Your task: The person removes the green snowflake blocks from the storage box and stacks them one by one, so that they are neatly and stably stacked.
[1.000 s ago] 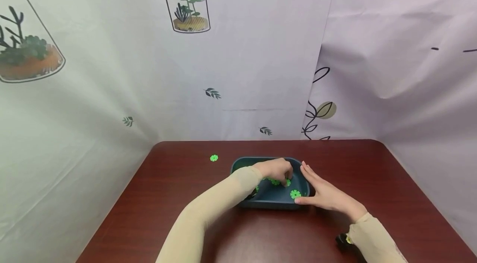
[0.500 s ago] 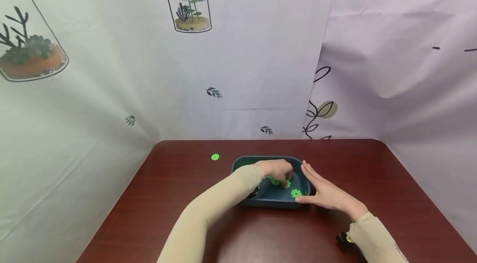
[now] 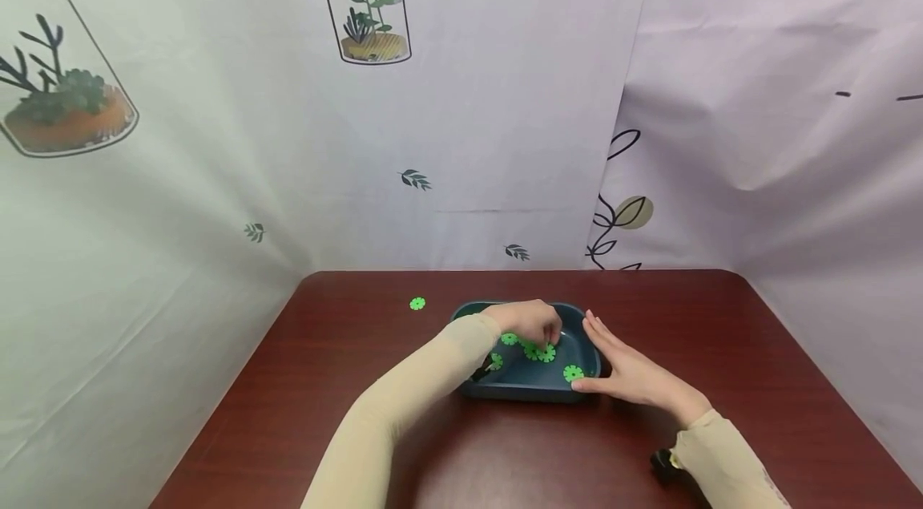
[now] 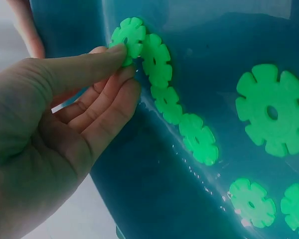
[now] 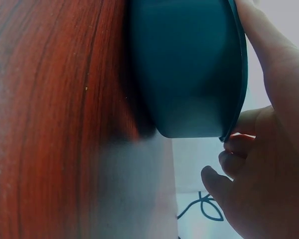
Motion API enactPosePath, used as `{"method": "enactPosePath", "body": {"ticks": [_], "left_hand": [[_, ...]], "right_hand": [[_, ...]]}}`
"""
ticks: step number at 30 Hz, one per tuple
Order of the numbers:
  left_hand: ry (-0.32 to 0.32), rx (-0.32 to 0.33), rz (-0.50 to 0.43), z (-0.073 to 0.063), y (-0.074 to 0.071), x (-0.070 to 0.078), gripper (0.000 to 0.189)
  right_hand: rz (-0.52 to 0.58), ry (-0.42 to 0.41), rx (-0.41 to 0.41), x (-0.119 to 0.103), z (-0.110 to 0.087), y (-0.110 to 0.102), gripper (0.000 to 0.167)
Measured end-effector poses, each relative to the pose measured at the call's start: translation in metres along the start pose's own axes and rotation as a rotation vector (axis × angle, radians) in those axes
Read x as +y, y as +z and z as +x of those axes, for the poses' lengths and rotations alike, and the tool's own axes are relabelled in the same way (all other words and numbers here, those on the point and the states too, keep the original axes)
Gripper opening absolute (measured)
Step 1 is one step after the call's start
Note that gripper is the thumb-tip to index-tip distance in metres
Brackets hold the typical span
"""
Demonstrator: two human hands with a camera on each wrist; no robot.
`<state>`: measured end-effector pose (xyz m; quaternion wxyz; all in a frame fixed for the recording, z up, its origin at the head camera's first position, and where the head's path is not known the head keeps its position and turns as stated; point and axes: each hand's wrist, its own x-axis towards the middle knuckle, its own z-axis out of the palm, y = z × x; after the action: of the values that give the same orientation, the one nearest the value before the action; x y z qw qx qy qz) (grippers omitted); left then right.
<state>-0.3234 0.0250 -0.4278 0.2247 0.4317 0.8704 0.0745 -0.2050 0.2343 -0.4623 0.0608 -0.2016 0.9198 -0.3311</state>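
My left hand (image 3: 530, 322) reaches into the dark blue-green tray (image 3: 530, 392). Its thumb and forefinger pinch a green flower-shaped plastic disc (image 4: 134, 41), with slots around its edge and a hole in the middle. Overlapping that disc in the left wrist view is another green disc (image 4: 157, 62), first of several in a row along the tray. One more disc (image 3: 573, 373) lies near the tray's right end. My right hand (image 3: 638, 377) rests at that end, thumb at the near rim and fingers stretched along the far corner, seen from outside in the right wrist view.
A single green disc (image 3: 417, 304) lies on the brown wooden table (image 3: 324, 381), left of and behind the tray. Behind the table hangs a white cloth (image 3: 497, 116) printed with plants. A small black device (image 3: 665, 464) sits at the right wrist.
My left hand has shifted a little left and up inside the tray, moving the pinched disc left toward another one. The right hand stays at the tray's end.
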Motion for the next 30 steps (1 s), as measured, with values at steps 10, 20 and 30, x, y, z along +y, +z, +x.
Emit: {"method": "enactPosePath", "body": {"ticks": [10,20,30], "left_hand": [[0.092,0.136,-0.073,-0.017,-0.016,-0.007,0.015],[0.101,0.374,-0.194,-0.042,-0.047,-0.03,0.009],[-0.057,0.617,-0.392,-0.084,-0.043,-0.085,0.009]], "right_hand": [[-0.003,-0.007,0.007,-0.001,0.0,0.0,0.111],[-0.004,0.012,-0.002,-0.001,0.001,-0.002,0.11],[-0.017,0.009,0.001,-0.001,0.002,0.0,0.113]]}}
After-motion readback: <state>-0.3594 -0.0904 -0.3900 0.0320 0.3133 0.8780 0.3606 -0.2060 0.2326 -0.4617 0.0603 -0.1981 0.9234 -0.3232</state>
